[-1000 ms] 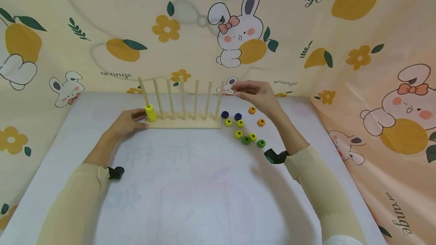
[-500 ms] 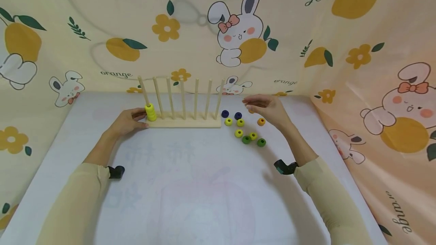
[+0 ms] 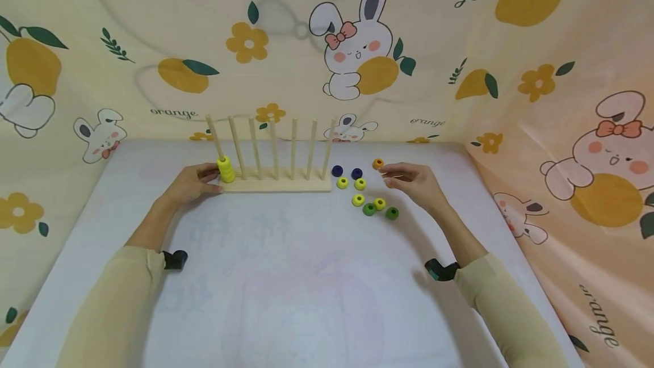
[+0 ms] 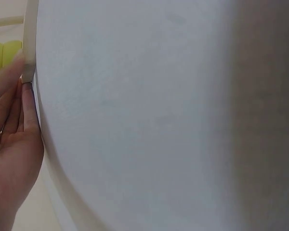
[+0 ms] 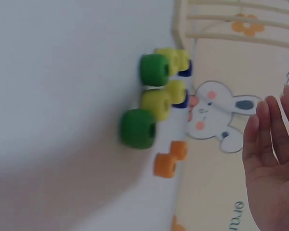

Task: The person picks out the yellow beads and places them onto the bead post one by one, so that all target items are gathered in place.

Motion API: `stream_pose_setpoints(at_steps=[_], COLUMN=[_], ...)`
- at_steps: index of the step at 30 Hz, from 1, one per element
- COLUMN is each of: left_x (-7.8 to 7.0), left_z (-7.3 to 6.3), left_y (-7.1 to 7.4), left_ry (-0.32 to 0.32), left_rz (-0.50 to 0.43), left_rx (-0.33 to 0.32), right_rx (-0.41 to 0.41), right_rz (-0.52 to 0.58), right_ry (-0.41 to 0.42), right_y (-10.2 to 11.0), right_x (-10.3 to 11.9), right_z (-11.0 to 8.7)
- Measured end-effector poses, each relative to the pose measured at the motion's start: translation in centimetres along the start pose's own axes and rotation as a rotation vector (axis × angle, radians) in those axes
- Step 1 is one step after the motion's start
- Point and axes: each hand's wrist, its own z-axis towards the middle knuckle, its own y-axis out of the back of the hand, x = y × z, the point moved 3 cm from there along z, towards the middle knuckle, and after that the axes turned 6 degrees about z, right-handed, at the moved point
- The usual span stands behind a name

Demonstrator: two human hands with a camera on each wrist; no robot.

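Observation:
A wooden peg rack [image 3: 276,186] with a row of upright pegs stands at the back of the table. Yellow beads [image 3: 226,170] are stacked on its leftmost peg. My left hand [image 3: 191,183] grips the left end of the base; in the left wrist view the thumb lies on the base's edge [image 4: 30,43], fingers round its end. To the right, my right hand [image 3: 413,182] hovers with extended fingers and holds nothing. Its fingertips are close to an orange bead [image 3: 377,163]. Another orange bead [image 5: 164,165], seen in the right wrist view, is hidden behind the hand in the head view.
Loose beads lie right of the rack: two dark blue [image 3: 337,171], several yellow [image 3: 358,200] and two green [image 3: 392,213]. A patterned cloth [image 3: 286,33] rises behind the table [image 3: 286,300] and along both sides.
My right hand has come down from beside the rightmost peg, moving right and nearer to me, over the orange beads. The left hand and the rack stay put.

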Motion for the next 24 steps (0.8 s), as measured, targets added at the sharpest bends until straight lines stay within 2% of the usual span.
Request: stream_pose_setpoints(at_steps=[3,10,20,24], left_x=[0.2,0.4,0.5,0.5], left_z=[-0.1,0.0,0.2,0.2], left_y=[-0.1,-0.1,-0.1,-0.3], left_ry=[-0.007,-0.009,0.001,-0.004], left_rz=[-0.006,-0.019,-0.047,-0.066], left_rx=[-0.002,-0.006,-0.001,-0.006], right_rx=[0.006,-0.004,-0.030,-0.022], right_rz=[-0.015,-0.013,-0.013,-0.045], right_ry=[-0.005,0.013,-0.097,-0.147], right_y=[0.0,0.7,-0.4,-0.7], right_x=[-0.6,-6.2,-8.7,-9.5], right_z=[-0.7,-1.2,-2.2,-2.3])
